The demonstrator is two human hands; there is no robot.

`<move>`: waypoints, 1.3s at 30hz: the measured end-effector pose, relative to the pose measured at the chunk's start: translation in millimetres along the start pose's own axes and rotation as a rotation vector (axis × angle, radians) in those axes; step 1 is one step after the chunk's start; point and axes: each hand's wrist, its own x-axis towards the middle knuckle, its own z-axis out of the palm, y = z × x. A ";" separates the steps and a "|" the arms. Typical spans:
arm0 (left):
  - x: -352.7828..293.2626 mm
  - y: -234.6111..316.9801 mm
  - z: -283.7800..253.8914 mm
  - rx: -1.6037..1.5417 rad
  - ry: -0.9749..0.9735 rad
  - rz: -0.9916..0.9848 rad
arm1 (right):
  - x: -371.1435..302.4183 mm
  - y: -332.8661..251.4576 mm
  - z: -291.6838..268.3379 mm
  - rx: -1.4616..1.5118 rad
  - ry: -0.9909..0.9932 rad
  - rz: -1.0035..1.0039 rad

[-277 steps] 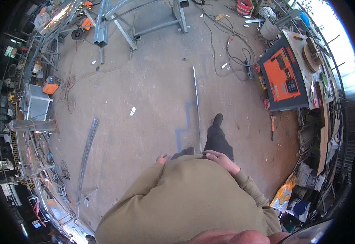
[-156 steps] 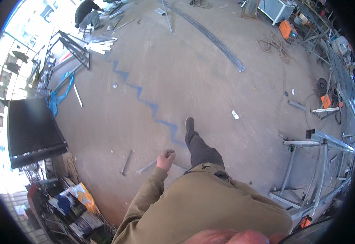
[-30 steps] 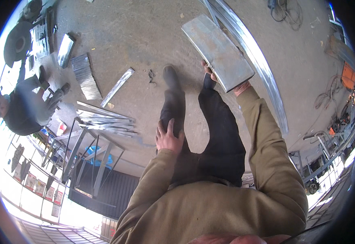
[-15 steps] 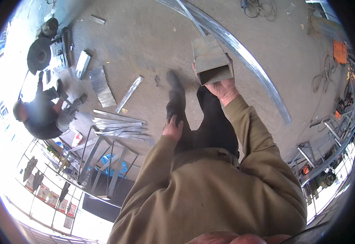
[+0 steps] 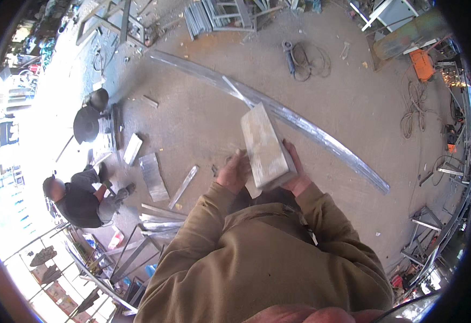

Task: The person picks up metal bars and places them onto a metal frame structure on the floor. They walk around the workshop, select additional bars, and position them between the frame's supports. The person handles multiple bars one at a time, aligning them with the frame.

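Note:
A hollow, rectangular grey metal box [image 5: 265,142], worn and dull on its faces, is held in front of my body, its long side tilted. My right hand [image 5: 298,175] grips its right side, with fingers reaching up along the edge. My left hand [image 5: 233,171] is at its left side, thumb up; part of its fingers is hidden at the box's edge. A pale flat edge shows under the box between my hands; I cannot tell whether it belongs to the box.
Long shiny metal strips [image 5: 321,137] cross the floor beyond the box. A grinder with a cable [image 5: 289,56] lies farther off. To the left, a person [image 5: 79,202] sits low near metal sheets [image 5: 153,177]. An orange case [image 5: 422,64] and coiled cables [image 5: 414,110] lie at the right.
My left hand has risen from my leg to the box. The box has turned and come closer to my body, its open end no longer facing me. The view has shifted to show more floor ahead.

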 end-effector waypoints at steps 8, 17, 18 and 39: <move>-21.7 -5.1 26.3 0.061 -0.071 0.040 | -57.3 6.8 23.5 0.000 0.191 0.082; -46.5 49.4 26.2 0.182 -0.111 0.191 | -67.2 19.5 70.8 -0.936 0.324 0.089; -47.3 54.8 26.1 0.166 -0.141 0.190 | -64.4 22.3 75.1 -1.017 0.313 0.081; -18.2 46.8 87.7 0.275 -0.289 -0.109 | -80.2 8.1 56.1 -0.980 0.522 -0.459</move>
